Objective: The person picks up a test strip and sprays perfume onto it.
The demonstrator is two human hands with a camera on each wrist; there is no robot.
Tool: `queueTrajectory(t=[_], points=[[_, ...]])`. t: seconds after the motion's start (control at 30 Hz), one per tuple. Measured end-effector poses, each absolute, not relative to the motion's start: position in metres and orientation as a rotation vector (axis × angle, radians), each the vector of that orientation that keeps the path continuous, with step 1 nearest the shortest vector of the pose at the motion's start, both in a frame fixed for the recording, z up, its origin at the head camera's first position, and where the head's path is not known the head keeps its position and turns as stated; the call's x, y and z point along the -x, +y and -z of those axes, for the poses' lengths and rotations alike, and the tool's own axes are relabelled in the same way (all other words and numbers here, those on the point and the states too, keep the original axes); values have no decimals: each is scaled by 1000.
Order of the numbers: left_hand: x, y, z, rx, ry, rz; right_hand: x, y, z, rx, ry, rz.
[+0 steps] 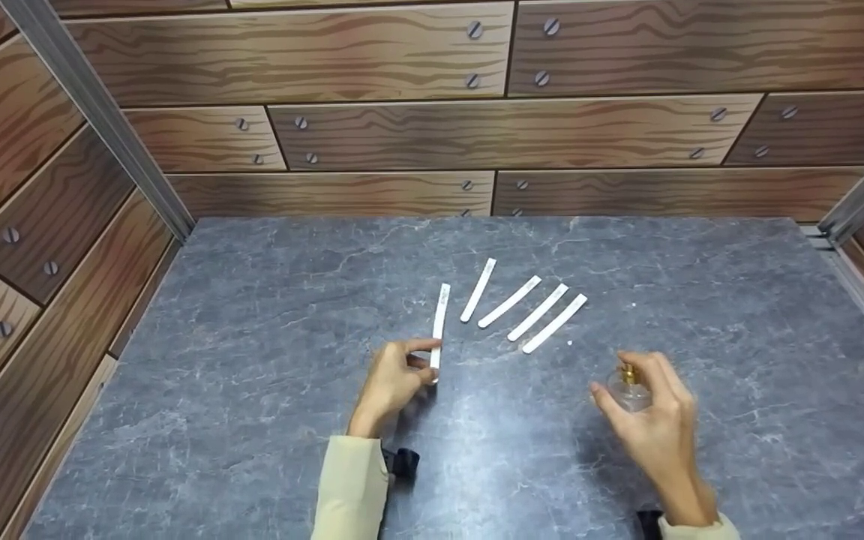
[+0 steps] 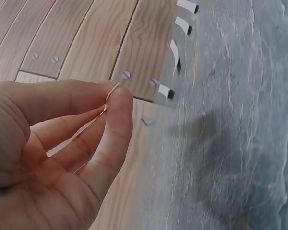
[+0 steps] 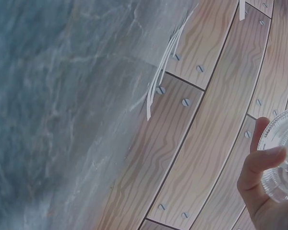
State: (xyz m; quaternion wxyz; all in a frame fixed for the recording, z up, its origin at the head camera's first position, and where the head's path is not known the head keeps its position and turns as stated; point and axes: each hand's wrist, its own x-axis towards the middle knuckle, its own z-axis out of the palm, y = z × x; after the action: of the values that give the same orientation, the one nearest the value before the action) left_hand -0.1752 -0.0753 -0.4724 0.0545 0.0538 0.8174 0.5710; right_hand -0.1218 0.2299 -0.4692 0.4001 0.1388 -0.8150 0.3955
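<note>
A white paper test strip (image 1: 441,311) with small print at its far end is pinched near its lower end by my left hand (image 1: 394,376). The left wrist view shows this strip (image 2: 81,129) edge-on, caught between thumb and fingertips. Over at the right, my right hand (image 1: 664,424) grips a small clear glass perfume bottle (image 1: 631,396) with a gold sprayer neck, the index finger lying at its top. From the right wrist, the bottle's ribbed glass (image 3: 278,127) shows with fingers round it, partly cut off by the frame edge.
Several more white test strips (image 1: 511,301) lie slanted side by side on the grey marbled table (image 1: 274,300), between and beyond the hands. Tiny white specks (image 1: 570,343) are near them. Wood-patterned walls (image 1: 372,135) enclose the table's back and sides.
</note>
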Motion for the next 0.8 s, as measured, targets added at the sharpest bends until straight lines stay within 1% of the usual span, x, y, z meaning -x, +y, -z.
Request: queueTrajectory(t=[0.3, 0.57, 0.8], points=[[170, -71, 465, -214, 2452, -1744, 122, 226, 466, -352, -2086, -1000], [167, -67, 459, -204, 2385, -1777, 123, 226, 466, -365, -2096, -976], [162, -63, 459, -271, 2350, -1803, 120, 223, 466, -334, -2126, -979]])
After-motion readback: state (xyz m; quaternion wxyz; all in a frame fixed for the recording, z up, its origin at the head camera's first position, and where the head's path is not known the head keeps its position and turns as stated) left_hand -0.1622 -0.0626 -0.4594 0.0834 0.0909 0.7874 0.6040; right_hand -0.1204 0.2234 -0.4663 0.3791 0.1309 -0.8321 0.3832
